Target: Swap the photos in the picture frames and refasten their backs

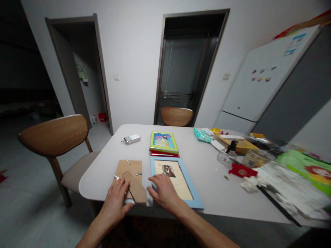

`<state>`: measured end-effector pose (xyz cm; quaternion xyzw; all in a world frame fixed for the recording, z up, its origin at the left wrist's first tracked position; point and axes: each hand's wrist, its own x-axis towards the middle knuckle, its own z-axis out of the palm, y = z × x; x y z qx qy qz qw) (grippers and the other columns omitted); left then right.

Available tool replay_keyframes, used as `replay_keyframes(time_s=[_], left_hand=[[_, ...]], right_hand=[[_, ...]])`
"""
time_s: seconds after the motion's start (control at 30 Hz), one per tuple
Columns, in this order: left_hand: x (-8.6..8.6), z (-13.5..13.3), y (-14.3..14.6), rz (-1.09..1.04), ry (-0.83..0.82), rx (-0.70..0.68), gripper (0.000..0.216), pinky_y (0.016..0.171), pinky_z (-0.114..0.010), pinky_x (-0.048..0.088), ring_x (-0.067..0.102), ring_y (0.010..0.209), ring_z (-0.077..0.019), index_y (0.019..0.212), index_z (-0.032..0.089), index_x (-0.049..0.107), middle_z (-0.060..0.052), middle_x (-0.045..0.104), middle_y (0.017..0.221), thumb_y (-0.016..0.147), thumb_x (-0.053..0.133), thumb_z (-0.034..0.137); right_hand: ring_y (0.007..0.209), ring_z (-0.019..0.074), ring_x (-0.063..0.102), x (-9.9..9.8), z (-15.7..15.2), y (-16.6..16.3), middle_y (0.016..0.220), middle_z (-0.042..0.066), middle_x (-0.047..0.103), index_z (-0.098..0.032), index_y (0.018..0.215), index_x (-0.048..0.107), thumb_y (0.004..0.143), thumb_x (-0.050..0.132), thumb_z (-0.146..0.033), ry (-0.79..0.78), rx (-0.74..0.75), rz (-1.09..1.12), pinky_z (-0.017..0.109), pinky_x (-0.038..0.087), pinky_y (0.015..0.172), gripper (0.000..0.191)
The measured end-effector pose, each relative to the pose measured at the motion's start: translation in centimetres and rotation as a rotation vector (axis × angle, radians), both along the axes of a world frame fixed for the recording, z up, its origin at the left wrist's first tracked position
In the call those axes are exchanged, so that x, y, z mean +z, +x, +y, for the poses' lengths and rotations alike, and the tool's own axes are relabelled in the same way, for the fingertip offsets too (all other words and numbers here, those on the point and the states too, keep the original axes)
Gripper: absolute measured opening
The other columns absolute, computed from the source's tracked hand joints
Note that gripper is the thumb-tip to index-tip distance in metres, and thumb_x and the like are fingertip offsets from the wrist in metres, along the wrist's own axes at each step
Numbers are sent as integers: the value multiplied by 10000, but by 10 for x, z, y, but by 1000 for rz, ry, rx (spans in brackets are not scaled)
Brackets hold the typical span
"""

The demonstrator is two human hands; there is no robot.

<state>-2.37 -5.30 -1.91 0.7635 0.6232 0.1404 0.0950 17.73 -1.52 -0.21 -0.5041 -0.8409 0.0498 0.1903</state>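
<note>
A brown frame backing board [130, 172] with a folding stand and small metal clips lies at the near edge of the white table [207, 179]. My left hand [117, 199] rests on its near left part, fingers spread flat. Beside it lies a light blue picture frame [178, 182] with a small photo in a cream mat. My right hand [163, 190] lies flat on that frame's near left corner, fingers stretched out. Neither hand grips anything.
A green frame [163, 142] is stacked on red ones behind the blue frame. A small silver device [131, 139] lies to the left. Clutter fills the table's right side: a glass bottle [227, 155], packets, papers, a black stick [278, 205]. Wooden chairs [55, 136] stand left and behind.
</note>
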Motion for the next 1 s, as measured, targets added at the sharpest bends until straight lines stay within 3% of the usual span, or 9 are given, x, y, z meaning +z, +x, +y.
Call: replay_keyframes(time_s=[0.07, 0.17, 0.37, 0.47, 0.67, 0.83, 1.0], left_hand=[[-9, 2, -20, 35, 16, 75, 608, 1003, -449, 236, 252, 1236, -266, 1201, 116, 388, -166, 324, 1323, 628, 571, 208], [-19, 7, -38, 18, 68, 62, 564, 997, -405, 279, 320, 1206, -246, 1155, 150, 438, -141, 373, 1300, 613, 588, 200], [-17, 13, -39, -112, 165, -13, 491, 953, -382, 361, 424, 1136, -236, 1072, 182, 507, -108, 473, 1227, 597, 625, 205], [-1, 12, -18, -188, 191, -49, 454, 949, -362, 369, 432, 1131, -218, 1069, 173, 508, -119, 460, 1237, 632, 618, 232], [25, 16, 57, -258, 157, -232, 443, 974, -351, 341, 401, 1155, -214, 1067, 147, 503, -137, 439, 1248, 649, 632, 213], [20, 28, 98, -285, 104, -344, 422, 975, -335, 331, 397, 1151, -215, 1053, 127, 497, -142, 442, 1234, 670, 625, 250], [12, 35, 107, -225, 74, -361, 332, 938, -364, 344, 426, 1107, -209, 992, 167, 514, -99, 474, 1192, 685, 600, 257]], right_hand=[[891, 213, 435, 0, -8, -23, 912, 67, 562, -207, 978, 555, 733, 462, -462, -29, 49, -27, 344, 283, 791, 366], [877, 236, 422, -3, -12, -45, 912, 85, 531, -194, 962, 545, 617, 569, -489, -65, 40, -77, 379, 280, 784, 454], [846, 186, 431, -1, -13, -40, 904, 46, 480, -219, 985, 539, 614, 558, -231, -101, 57, 198, 297, 344, 741, 371], [875, 178, 437, 7, -18, -16, 920, 48, 482, -206, 1002, 545, 621, 523, -179, -67, 57, 339, 295, 355, 787, 382], [949, 204, 454, 12, -27, 56, 981, 83, 490, -187, 1002, 567, 667, 457, -203, -55, -74, 392, 327, 356, 863, 352], [920, 200, 474, 4, -27, 98, 948, 84, 508, -166, 964, 593, 677, 434, -245, -40, -196, 326, 319, 375, 850, 338], [912, 197, 474, -10, -18, 107, 943, 82, 519, -168, 969, 597, 672, 441, -244, -15, -223, 252, 315, 372, 845, 344]])
